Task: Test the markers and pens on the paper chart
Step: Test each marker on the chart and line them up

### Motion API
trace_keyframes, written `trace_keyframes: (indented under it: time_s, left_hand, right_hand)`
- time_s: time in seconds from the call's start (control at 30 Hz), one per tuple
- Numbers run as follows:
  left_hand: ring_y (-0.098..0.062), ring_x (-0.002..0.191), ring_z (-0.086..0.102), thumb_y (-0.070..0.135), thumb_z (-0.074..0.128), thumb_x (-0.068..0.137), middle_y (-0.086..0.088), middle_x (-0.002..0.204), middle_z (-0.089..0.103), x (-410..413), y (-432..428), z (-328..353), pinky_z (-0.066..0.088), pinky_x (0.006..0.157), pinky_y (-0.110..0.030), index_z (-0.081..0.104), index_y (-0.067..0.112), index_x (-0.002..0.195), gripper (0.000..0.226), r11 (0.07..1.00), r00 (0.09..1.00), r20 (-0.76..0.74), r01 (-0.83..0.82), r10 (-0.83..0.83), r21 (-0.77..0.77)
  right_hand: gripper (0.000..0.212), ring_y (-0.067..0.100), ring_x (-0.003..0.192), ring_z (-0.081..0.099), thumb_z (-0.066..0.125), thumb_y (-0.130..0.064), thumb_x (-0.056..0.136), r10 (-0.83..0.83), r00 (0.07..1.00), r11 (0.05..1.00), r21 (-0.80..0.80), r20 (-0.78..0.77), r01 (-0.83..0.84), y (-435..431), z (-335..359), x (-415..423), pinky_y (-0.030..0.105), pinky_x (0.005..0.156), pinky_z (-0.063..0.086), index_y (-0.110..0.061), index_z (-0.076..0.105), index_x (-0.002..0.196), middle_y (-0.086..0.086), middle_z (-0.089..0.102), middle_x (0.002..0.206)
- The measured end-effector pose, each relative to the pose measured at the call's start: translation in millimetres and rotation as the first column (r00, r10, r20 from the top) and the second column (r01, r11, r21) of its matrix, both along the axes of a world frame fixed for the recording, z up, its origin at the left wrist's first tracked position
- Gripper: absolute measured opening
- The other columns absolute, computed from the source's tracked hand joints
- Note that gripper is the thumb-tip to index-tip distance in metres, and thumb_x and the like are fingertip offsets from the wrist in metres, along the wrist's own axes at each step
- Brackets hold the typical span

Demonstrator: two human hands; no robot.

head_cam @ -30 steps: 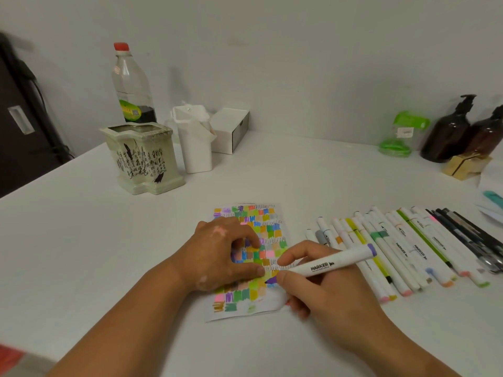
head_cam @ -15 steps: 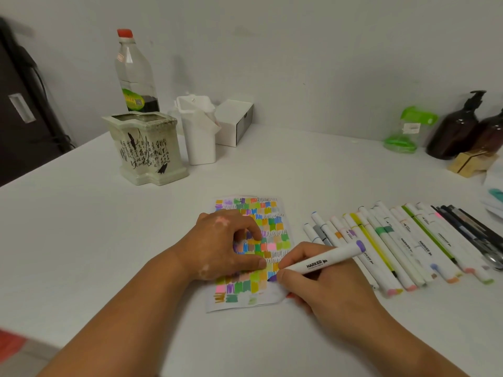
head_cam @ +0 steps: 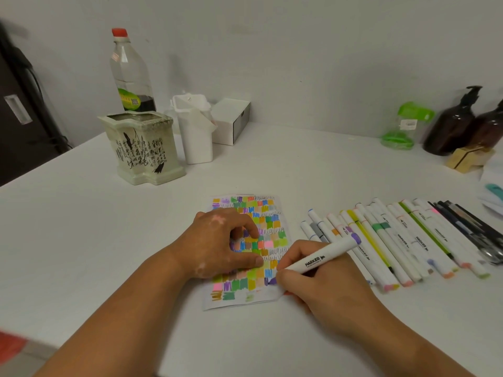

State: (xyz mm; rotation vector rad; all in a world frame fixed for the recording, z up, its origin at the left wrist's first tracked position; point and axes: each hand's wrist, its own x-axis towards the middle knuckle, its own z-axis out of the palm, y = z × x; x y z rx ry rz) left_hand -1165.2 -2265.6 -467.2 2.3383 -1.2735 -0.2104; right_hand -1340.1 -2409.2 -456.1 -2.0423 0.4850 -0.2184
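Note:
A paper chart (head_cam: 269,213) covered in small coloured swatches lies on the white table (head_cam: 81,240). My left hand (head_cam: 220,243) rests on the chart's left half, thumb and fingertips pressing the paper flat. My right hand (head_cam: 318,284) grips a white marker (head_cam: 324,257) with a purple end cap; its tip touches a fresh purple patch (head_cam: 271,281) near the chart's lower right. A row of white markers (head_cam: 394,240) lies to the right, with dark pens (head_cam: 468,227) at its far end.
At the back left stand a ceramic pot with black calligraphy (head_cam: 141,148), a plastic bottle (head_cam: 130,74), a white holder (head_cam: 197,129) and a white box (head_cam: 231,119). A green container (head_cam: 405,126) and brown pump bottles (head_cam: 457,123) stand at the back right.
My right hand has moved the marker tip down the chart to a lower row, leaving a purple patch there. My left hand still holds the paper down.

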Motion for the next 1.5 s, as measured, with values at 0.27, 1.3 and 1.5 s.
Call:
trace_keyframes:
  time_s: [0.27, 1.3, 1.5]
  left_hand:
    - [0.001, 0.08, 0.053, 0.068, 0.073, 0.07, 0.024, 0.088, 0.052, -2, 0, 2, 0.037, 0.079, -0.024, 0.062, 0.043, 0.105, 0.045, 1.0, 1.0, -0.009, -0.006, 0.006, 0.004]
    - [-0.029, 0.104, 0.072, 0.017, 0.087, 0.072, 0.0, 0.125, 0.069, -15, -3, 14, 0.06, 0.084, -0.033, 0.066, 0.024, 0.113, 0.047, 0.857, 0.638, -0.715, -0.165, -0.285, -0.489]
    - [-0.027, 0.098, 0.074, 0.021, 0.073, 0.083, -0.009, 0.101, 0.077, -17, -3, 14, 0.059, 0.085, -0.029, 0.076, 0.022, 0.106, 0.023, 0.865, 0.708, -0.659, -0.137, -0.255, -0.482]
  right_hand:
    - [0.007, 0.005, 0.056, 0.061, 0.076, -0.023, 0.08, -0.013, 1.0, 1.0, -0.025, -0.012, 0.012, 1, 0, 0, 0.018, 0.051, 0.045, -0.024, 0.07, 0.076, -0.004, 0.068, 0.065]
    - [0.004, 0.02, 0.054, 0.058, 0.068, -0.013, 0.076, -0.263, 0.888, 0.805, 0.593, 0.378, -0.014, -38, 17, 0, 0.025, 0.042, 0.043, -0.016, 0.071, 0.075, 0.015, 0.063, 0.066]
    - [0.005, 0.02, 0.054, 0.059, 0.072, -0.021, 0.073, -0.212, 0.885, 0.869, 0.495, 0.415, -0.024, -35, 19, -1, 0.025, 0.043, 0.044, -0.016, 0.073, 0.076, 0.014, 0.067, 0.067]
